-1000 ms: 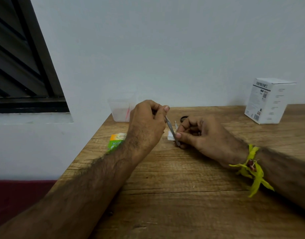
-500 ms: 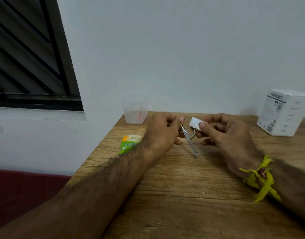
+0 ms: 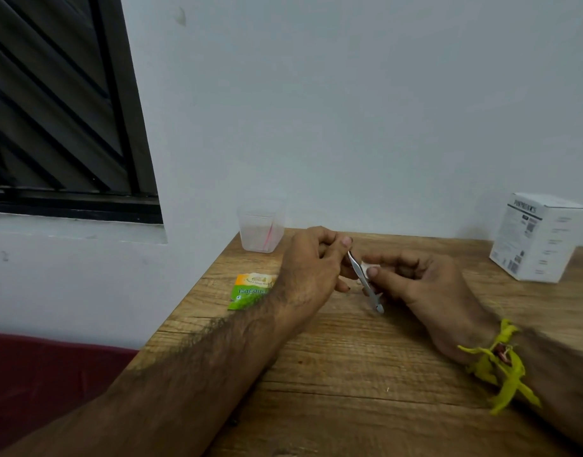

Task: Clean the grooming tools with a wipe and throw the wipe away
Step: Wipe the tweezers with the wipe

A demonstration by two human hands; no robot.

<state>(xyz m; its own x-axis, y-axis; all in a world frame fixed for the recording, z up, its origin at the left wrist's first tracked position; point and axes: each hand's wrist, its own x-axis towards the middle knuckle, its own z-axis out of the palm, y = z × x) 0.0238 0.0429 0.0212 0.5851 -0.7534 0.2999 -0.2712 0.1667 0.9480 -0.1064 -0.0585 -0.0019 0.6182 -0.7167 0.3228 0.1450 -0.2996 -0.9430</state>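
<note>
My left hand (image 3: 311,268) grips the upper end of a slim metal grooming tool (image 3: 366,285) that slants down to the right, its tip close to the wooden table (image 3: 349,374). My right hand (image 3: 419,285) pinches a small white wipe (image 3: 369,267) against the tool's shaft with thumb and fingers. Most of the wipe is hidden behind the tool and my fingers.
A green and orange sachet (image 3: 250,290) lies flat left of my left wrist. A clear plastic cup (image 3: 261,229) with a pink stick stands at the table's back left corner by the wall. A white box (image 3: 537,237) stands at the back right.
My right hand has brought the wipe down from beside the tool's top and now presses it on the shaft. The view has tilted up a little.
</note>
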